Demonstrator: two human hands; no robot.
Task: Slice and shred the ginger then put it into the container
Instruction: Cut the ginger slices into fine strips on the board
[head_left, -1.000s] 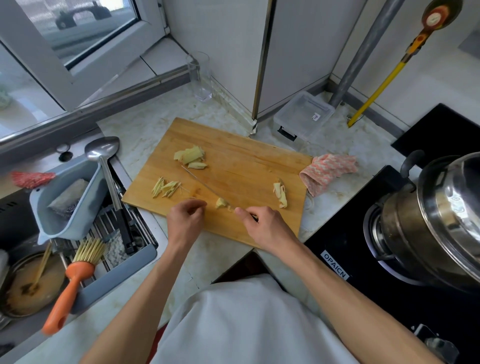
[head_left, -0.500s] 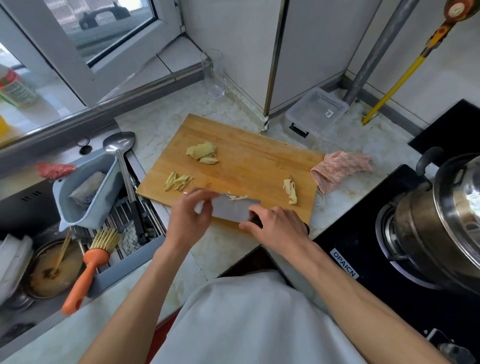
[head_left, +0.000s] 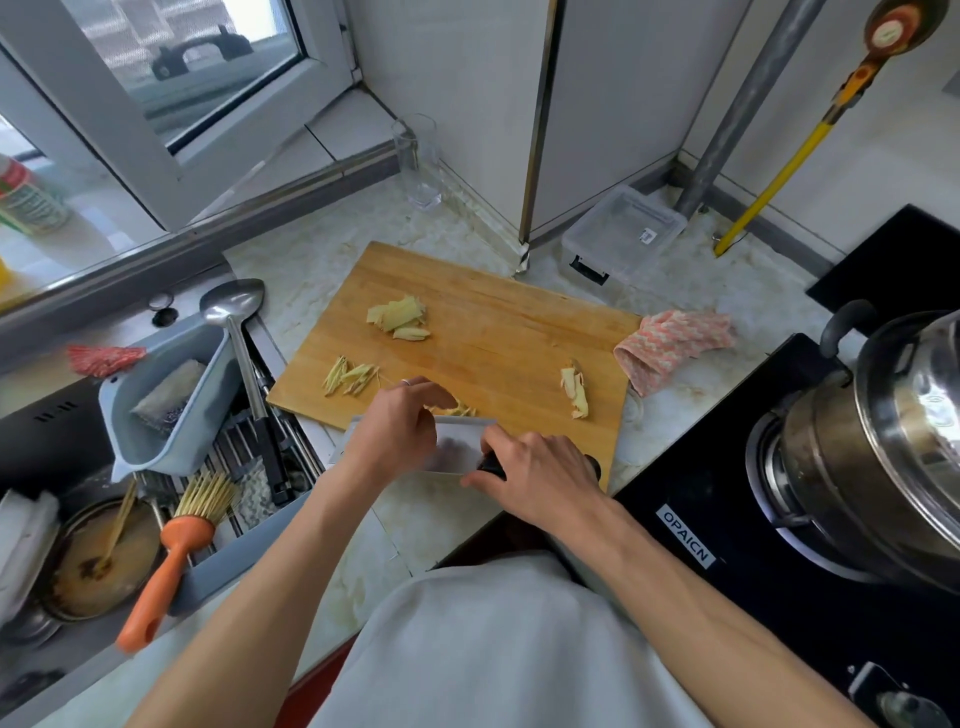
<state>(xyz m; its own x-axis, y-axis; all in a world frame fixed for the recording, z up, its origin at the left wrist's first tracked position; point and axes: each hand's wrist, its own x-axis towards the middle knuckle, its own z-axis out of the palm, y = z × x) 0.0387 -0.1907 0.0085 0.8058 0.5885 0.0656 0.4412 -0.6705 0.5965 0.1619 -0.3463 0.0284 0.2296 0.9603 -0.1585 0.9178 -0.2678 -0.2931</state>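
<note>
Head view: nearest the camera, the right hand (head_left: 540, 480) is seen closed around the dark handle of a cleaver (head_left: 457, 449), whose broad blade is laid nearly flat over the near edge of the cutting board (head_left: 498, 332). The left hand (head_left: 397, 434) is set on the blade's left part, its fingers curled over a small heap of ginger shreds (head_left: 457, 410) at the blade's far edge; whether any shreds are pinched cannot be told. Just beyond and left of the left hand, a loose bundle of ginger strips (head_left: 350, 375) is seen on the board. Beyond the right hand, a ginger scrap (head_left: 575, 392) lies near the board's right edge. Farther off, a stack of ginger slices (head_left: 400, 318) rests toward the board's middle. Right of the board, a pink cloth (head_left: 670, 345) is crumpled on the worktop (head_left: 306, 265). Farthest away, beyond the right hand, a clear plastic container (head_left: 626, 234) is found against the wall, well apart from the ginger.
</note>
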